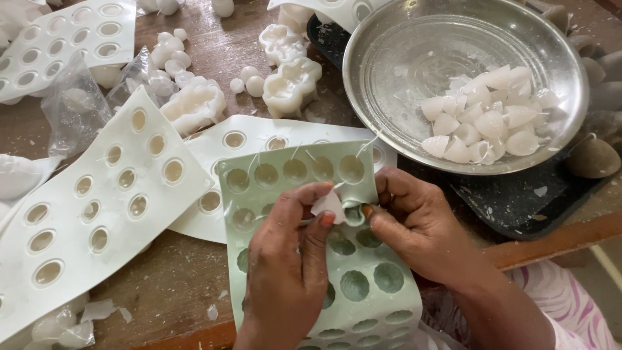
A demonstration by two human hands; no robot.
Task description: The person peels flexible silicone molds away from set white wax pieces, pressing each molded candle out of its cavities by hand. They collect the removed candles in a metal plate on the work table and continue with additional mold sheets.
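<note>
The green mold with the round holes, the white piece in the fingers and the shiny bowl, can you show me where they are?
green mold [372,285]: head view, on its lower part near an empty cavity.
white piece [329,205]: head view, on its middle, between the fingertips.
shiny bowl [414,58]: head view, on its bare inner wall.

Pale-green mould [363,285] — white wax piece [328,205], silver bowl [389,97].

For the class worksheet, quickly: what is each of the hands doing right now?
Left hand: pinching a small white wax piece.
Right hand: gripping the pale green silicone mould.
</note>
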